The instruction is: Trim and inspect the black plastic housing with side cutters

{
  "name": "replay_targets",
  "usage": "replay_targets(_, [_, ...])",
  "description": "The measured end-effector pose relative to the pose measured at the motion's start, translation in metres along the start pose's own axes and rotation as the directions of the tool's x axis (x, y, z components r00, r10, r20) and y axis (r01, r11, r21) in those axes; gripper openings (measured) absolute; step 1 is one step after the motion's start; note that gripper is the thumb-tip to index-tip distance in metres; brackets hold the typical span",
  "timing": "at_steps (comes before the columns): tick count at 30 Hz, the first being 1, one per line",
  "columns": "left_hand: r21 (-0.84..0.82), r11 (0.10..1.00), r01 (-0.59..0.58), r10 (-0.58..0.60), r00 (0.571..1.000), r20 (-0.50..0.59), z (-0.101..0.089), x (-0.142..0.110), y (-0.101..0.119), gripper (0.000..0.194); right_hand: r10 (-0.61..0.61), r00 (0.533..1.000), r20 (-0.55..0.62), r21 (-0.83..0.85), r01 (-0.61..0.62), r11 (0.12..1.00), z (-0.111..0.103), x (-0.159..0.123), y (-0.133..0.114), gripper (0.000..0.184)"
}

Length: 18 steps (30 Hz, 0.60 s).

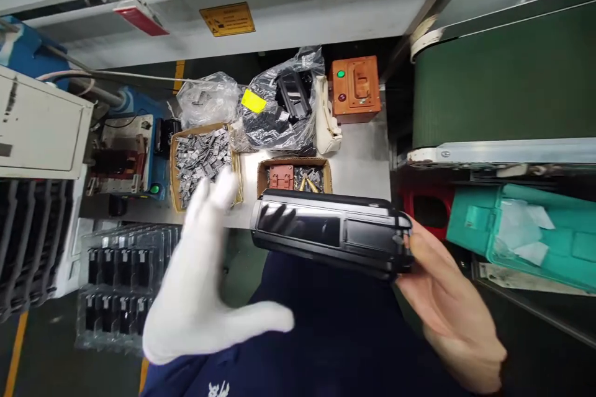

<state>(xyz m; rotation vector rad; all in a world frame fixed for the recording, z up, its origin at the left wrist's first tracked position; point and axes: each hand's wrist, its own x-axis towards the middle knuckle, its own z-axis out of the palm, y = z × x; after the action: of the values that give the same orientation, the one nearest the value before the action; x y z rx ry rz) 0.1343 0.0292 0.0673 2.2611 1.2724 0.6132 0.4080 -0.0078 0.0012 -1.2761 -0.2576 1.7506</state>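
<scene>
The person's right hand [442, 298] is bare and holds a long black plastic housing [330, 232] by its right end, the grip closed around that end with the palm below and behind the part. The housing lies level across the middle of the view, glossy side up, above the person's dark blue sleeve and lap, and in front of the near edge of the tabletop [363, 155].

The left hand [205, 273] wears a white glove and is spread open, fingers wide and blurred, holding nothing. It hovers just left of the housing's left end without touching it.

On the tabletop behind the housing sits a small cardboard box [321, 167] with a reddish part and small metal pieces in it. To its left stands a larger cardboard box of grey metal clips [202, 158]. Behind them lie two clear plastic bags [279, 105], one with a yellow label and black parts inside. An orange control box [356, 87] with a green button stands at the back right. A clear blister tray of black parts [121, 279] lies low on the left. A green conveyor belt [503, 74] runs on the right, with a teal crate [535, 229] below it.
</scene>
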Motion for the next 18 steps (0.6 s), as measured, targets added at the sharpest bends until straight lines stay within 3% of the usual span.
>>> replay_targets(2, [0.213, 0.957, -0.197, 0.147, 0.962, 0.228, 0.008, 0.020, 0.013, 0.116, -0.022, 0.993, 0.115, -0.007, 0.023, 1.000, 0.000, -0.002, 0.006, 0.034])
replay_targets(5, [0.354, 0.833, -0.425, 0.298, 0.884, 0.360, 0.024, 0.043, 0.019, 0.103, -0.084, 0.976, 0.202, -0.070, 0.099, 0.993, -0.001, -0.007, 0.011, 0.035])
replay_targets(10, [0.337, 0.779, -0.528, 0.423, 0.840, 0.339, 0.047, 0.066, -0.002, 0.086, -0.120, 0.979, 0.162, -0.114, 0.140, 0.984, 0.000, -0.018, 0.009, 0.044])
replay_targets(14, [0.221, 0.731, -0.646, 0.586, 0.759, 0.283, 0.075, 0.087, -0.020, 0.089, -0.178, 0.982, 0.058, -0.120, 0.184, 0.976, -0.002, -0.030, 0.002, 0.050])
replay_targets(17, [0.053, 0.657, -0.752, 0.734, 0.654, 0.181, 0.112, 0.112, -0.018, 0.093, -0.251, 0.962, 0.111, -0.118, 0.264, 0.957, -0.025, -0.035, -0.010, 0.054])
replay_targets(18, [-0.031, 0.670, -0.741, 0.735, 0.658, 0.164, 0.125, 0.123, -0.010, 0.096, -0.262, 0.951, 0.163, -0.134, 0.284, 0.949, -0.041, -0.040, -0.017, 0.061])
